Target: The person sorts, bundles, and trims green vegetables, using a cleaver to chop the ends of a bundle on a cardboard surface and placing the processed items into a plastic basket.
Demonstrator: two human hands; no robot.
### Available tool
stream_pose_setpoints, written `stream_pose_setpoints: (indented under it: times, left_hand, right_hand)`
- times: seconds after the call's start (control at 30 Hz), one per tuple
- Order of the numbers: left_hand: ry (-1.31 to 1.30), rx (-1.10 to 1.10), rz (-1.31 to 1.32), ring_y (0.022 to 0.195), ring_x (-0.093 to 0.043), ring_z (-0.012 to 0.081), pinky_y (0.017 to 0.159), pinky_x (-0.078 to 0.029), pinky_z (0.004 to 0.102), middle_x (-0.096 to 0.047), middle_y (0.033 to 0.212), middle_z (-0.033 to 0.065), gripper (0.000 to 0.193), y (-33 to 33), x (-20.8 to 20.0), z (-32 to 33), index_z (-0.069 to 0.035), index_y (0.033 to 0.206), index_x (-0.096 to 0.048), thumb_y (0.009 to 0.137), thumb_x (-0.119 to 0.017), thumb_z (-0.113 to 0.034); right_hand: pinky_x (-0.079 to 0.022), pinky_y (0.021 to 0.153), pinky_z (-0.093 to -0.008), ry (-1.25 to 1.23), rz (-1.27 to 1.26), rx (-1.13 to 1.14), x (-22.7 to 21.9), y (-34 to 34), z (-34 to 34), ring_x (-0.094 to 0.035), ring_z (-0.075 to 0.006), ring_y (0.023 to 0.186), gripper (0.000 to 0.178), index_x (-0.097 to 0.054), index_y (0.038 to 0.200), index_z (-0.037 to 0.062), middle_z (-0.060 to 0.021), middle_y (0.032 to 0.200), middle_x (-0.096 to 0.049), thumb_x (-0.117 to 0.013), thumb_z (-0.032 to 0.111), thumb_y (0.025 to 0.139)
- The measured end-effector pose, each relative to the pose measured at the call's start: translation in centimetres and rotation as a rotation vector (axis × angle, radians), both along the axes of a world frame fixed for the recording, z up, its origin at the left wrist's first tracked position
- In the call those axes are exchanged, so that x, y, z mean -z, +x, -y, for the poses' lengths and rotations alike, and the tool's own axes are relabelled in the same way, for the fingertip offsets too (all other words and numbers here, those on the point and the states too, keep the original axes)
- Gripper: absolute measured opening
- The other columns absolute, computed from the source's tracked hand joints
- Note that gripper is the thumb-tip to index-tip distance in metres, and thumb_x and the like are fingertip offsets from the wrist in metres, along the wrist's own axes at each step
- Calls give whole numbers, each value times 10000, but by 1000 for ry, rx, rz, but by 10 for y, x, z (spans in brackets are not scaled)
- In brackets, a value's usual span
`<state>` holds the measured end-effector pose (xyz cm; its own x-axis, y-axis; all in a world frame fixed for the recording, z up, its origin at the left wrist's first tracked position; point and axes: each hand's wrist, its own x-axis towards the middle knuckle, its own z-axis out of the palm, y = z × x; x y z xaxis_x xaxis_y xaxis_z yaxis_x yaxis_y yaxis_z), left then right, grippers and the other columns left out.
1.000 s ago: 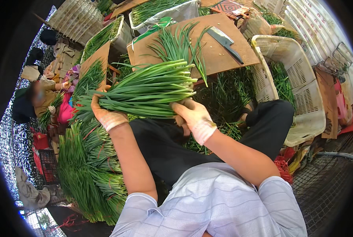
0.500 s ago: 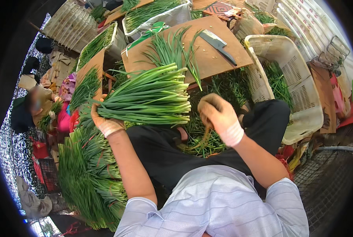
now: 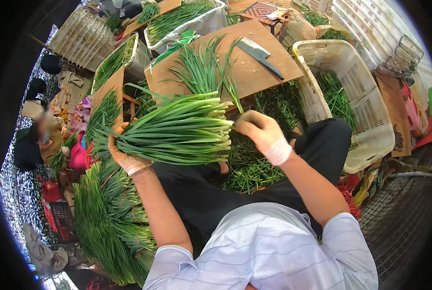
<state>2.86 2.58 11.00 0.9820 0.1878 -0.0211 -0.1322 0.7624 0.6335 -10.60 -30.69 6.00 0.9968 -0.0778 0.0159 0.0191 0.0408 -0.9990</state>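
My left hand, in a pale glove, is closed round the leafy end of a thick bunch of garlic chives. The bunch lies level above my lap, its pale stem ends pointing right. At those stem ends is my right hand, gloved too, its fingers pinched together. What sits between those fingertips is too small to make out. Just beyond, loose chives lie on a brown board. A cleaver with a dark handle rests on the same board, to the right.
Tied chive bundles are piled left of my legs. A white plastic crate with greens stands at right. Leaf scraps cover the ground between my legs. Filled crates stand behind the board; another person sits far left.
My right hand has moved up and left to the stem ends; the brownish strand that hung below it no longer shows. The bunch has shifted slightly left and down in my left hand.
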Motion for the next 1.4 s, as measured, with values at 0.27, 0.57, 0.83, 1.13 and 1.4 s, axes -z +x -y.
stream_pose_setpoints:
  times: [0.27,0.57,0.83,1.13,1.4]
  left_hand:
    - [-49,85,103,1021,-653,345,940,-535,535,-704,1073,168,358,2,1,-5,-61,987,-701,877,-634,-396]
    - [119,16,288,1004,-659,355,941,-530,537,-712,1038,157,351,5,-1,-26,-64,1000,-691,947,-560,-385]
    - [189,134,366,1056,-638,320,1020,-479,512,-704,1084,135,389,6,-7,-28,-94,1003,-685,965,-500,-434]
    - [217,103,319,990,-664,359,946,-521,540,-693,1066,192,479,4,-15,-14,-64,1082,-665,941,-501,-492]
    - [188,-36,238,985,-657,338,946,-526,529,-704,1064,152,449,11,-20,-41,-89,1077,-675,939,-506,-481]
  right_hand:
    - [-502,681,-287,134,-200,-10,-14,5,-47,-598,-141,701,320,-651,1044,-23,-71,815,-664,-648,276,929]
    - [-531,803,-437,-863,-291,-151,64,-17,32,-691,-350,831,348,-677,1040,55,-187,870,-705,-628,370,898]
    - [-470,973,-451,-697,449,99,-4,11,-10,-580,-391,1108,626,-568,1312,49,-195,1207,-612,-768,210,742]
    - [-496,660,-392,-759,867,177,-25,36,-23,-604,-280,725,230,-692,950,86,-52,787,-619,-762,177,751]
    - [-515,682,-429,-1036,170,-55,20,-14,53,-634,-366,764,168,-655,880,53,-159,788,-630,-612,211,918]
